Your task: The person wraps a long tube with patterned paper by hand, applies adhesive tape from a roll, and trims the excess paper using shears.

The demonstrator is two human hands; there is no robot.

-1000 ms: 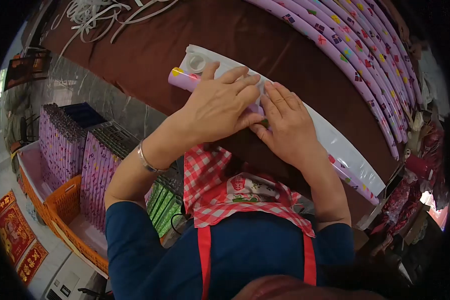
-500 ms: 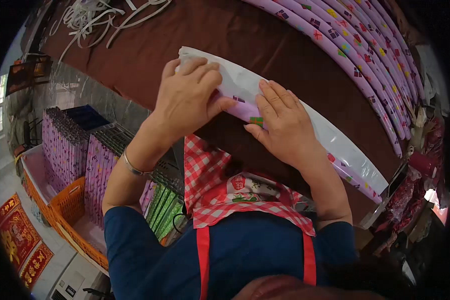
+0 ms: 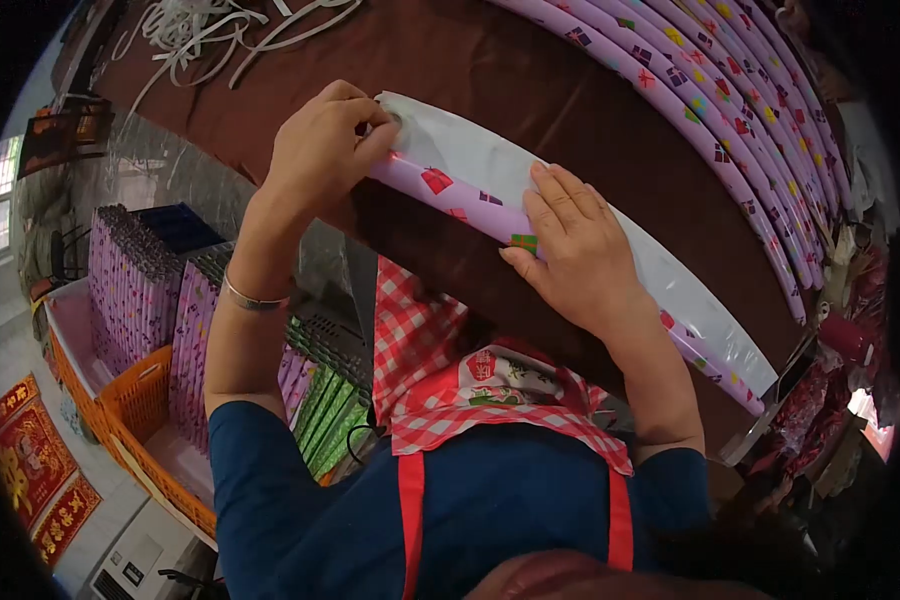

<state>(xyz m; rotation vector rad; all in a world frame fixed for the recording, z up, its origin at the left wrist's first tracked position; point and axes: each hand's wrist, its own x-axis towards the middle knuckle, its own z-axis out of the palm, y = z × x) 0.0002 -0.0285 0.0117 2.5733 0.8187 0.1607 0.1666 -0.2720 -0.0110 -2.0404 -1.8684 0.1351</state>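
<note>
A long plastic sheet (image 3: 460,140) lies slantwise across the table, its white side up. Along its near edge it is folded or rolled over, showing a lilac side printed with small gift boxes (image 3: 437,180). At the sheet's left end my left hand (image 3: 320,140) is closed, fingers curled and thumb pinching the corner; the fingertips are partly hidden. My right hand (image 3: 582,245) rests flat on the middle of the sheet, fingers stretched out over the white side and thumb on the lilac fold.
Several lilac printed rolls (image 3: 710,130) lie side by side at the far right of the brown-covered table (image 3: 410,60). White strips (image 3: 195,35) are tangled at the far left. Below left, an orange basket (image 3: 135,400) holds folded lilac pieces (image 3: 130,300), with green ones (image 3: 335,415) nearby.
My left hand has moved left and slightly up to the sheet's end corner, uncovering more of the lilac fold. My right hand has stayed in nearly the same place on the sheet.
</note>
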